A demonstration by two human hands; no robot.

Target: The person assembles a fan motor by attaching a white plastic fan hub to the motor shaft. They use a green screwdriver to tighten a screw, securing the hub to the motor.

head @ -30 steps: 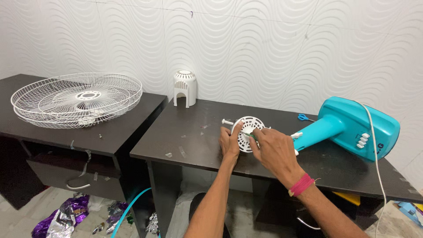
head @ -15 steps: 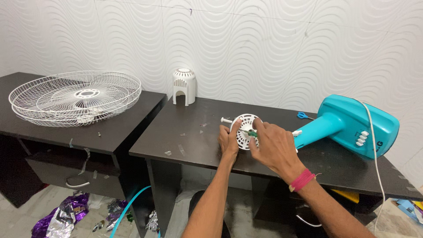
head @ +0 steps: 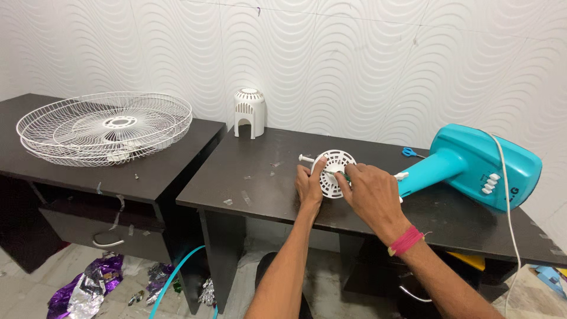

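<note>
A round white slotted fan motor part (head: 338,164) with a short shaft sticking out to the left lies on the dark table (head: 266,189). My left hand (head: 309,186) grips its left rim. My right hand (head: 371,195) is closed over its right side, with a bit of a green tool showing at the fingers. The part joins a teal fan stand (head: 472,168) lying on its side to the right.
White wire fan grilles (head: 106,127) rest on the lower desk at the left. A white domed motor cover (head: 250,112) stands by the wall. Blue scissors (head: 411,153) lie behind the stand. A white cord (head: 509,201) hangs off the right. Foil scraps litter the floor.
Both hands stay on the white part; my right hand has shifted slightly over its right side. The view has barely moved.
</note>
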